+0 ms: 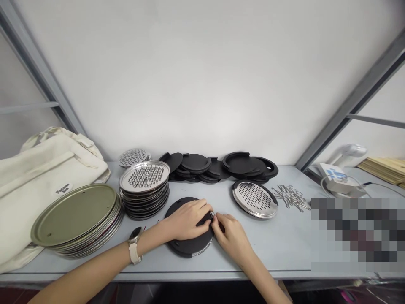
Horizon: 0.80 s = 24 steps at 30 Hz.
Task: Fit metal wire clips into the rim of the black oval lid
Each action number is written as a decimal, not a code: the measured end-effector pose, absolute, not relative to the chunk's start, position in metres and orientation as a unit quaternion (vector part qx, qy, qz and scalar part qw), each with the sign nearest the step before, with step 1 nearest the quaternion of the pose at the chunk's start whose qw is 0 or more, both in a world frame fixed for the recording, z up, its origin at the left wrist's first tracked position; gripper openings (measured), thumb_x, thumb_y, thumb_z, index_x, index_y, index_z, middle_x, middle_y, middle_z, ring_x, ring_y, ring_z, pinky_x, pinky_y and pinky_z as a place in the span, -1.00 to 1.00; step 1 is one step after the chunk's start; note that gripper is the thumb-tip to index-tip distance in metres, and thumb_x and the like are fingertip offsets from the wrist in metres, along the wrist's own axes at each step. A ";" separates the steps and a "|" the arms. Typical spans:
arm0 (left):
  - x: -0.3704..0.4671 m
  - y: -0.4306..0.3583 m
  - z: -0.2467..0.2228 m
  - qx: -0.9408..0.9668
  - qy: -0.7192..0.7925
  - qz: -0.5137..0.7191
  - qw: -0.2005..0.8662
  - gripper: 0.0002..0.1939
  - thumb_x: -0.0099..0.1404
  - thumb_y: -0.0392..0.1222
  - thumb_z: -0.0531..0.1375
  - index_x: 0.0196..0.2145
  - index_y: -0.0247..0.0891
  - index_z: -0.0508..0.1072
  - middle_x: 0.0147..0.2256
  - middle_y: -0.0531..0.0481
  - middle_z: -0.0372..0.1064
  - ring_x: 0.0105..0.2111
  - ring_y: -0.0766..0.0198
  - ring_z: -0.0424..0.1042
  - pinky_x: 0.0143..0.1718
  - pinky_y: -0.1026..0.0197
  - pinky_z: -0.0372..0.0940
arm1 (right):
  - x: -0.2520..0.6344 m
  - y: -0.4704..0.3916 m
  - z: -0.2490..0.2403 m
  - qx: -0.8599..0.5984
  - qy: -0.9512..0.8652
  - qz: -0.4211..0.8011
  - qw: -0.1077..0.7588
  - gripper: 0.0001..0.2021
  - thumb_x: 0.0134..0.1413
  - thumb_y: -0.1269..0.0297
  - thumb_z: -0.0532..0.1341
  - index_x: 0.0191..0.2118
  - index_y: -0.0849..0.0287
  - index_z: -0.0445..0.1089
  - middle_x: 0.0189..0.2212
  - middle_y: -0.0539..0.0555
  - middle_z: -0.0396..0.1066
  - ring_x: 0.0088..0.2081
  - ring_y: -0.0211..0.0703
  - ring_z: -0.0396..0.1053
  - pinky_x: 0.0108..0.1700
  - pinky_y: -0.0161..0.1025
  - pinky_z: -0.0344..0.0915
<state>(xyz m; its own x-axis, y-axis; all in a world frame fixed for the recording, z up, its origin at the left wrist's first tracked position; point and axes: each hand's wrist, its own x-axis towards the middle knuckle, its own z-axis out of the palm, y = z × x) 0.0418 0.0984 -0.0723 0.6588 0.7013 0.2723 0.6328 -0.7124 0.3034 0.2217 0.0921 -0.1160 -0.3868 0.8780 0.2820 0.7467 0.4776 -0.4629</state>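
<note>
1. Here, the black disc [187, 249] lies flat on the bench [284, 249], under both hands, between the grater stack [144, 204] and a grater disc [255, 199].
2. The left hand [189, 217] rests over it, fingers bent; whether they grip cannot be told.
3. The right hand [232, 237] pinches a small metal piece [211, 215] at the disc's right edge.
4. Metal clips [290, 196] lie loose beyond the grater disc, to the right.

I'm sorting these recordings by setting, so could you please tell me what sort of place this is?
Likely a workshop bench: stacked round plates, overlapping black discs and a heap of small metal pieces lie on one grey tabletop.
</note>
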 end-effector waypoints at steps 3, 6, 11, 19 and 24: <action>0.042 0.098 -0.071 0.906 0.366 0.189 0.094 -0.86 0.29 -0.27 0.02 -0.17 -0.26 0.24 -0.26 -0.04 0.21 -0.29 0.23 0.27 -0.24 0.22 0.18 | 0.221 0.091 -0.114 -0.492 -0.822 0.138 0.251 -0.69 0.24 0.27 -0.06 -0.55 0.13 0.06 -0.62 -0.01 0.24 -0.50 -0.20 0.19 -0.43 -0.31 -0.02; 0.041 0.098 -0.071 0.909 0.366 0.180 0.085 -0.85 0.30 -0.26 0.02 -0.16 -0.26 0.24 -0.26 -0.04 0.21 -0.30 0.23 0.28 -0.24 0.21 0.18 | 0.221 0.091 -0.113 -0.488 -0.823 0.142 0.254 -0.70 0.23 0.27 -0.06 -0.55 0.13 0.05 -0.62 -0.01 0.24 -0.50 -0.20 0.18 -0.43 -0.31 -0.02; 0.040 0.097 -0.071 0.913 0.362 0.172 0.075 -0.84 0.30 -0.26 0.02 -0.15 -0.25 0.25 -0.26 -0.04 0.20 -0.30 0.23 0.28 -0.23 0.22 0.19 | 0.221 0.092 -0.114 -0.483 -0.825 0.141 0.257 -0.70 0.24 0.28 -0.06 -0.54 0.14 0.06 -0.61 -0.01 0.26 -0.50 -0.21 0.18 -0.43 -0.31 -0.02; 0.041 0.096 -0.069 0.911 0.364 0.178 0.077 -0.87 0.31 -0.25 0.00 -0.18 -0.26 0.24 -0.27 -0.04 0.20 -0.33 0.25 0.28 -0.27 0.23 0.18 | 0.221 0.091 -0.113 -0.481 -0.830 0.125 0.255 -0.72 0.24 0.29 -0.05 -0.52 0.14 0.12 -0.59 0.01 0.29 -0.49 -0.20 0.21 -0.44 -0.31 0.01; 0.041 0.095 -0.067 0.913 0.360 0.174 0.079 -0.89 0.31 -0.25 0.00 -0.19 -0.26 0.23 -0.26 -0.04 0.20 -0.33 0.25 0.28 -0.28 0.23 0.18 | 0.220 0.091 -0.113 -0.474 -0.834 0.114 0.257 -0.72 0.24 0.31 -0.06 -0.52 0.14 0.15 -0.59 0.01 0.30 -0.50 -0.20 0.23 -0.43 -0.30 0.03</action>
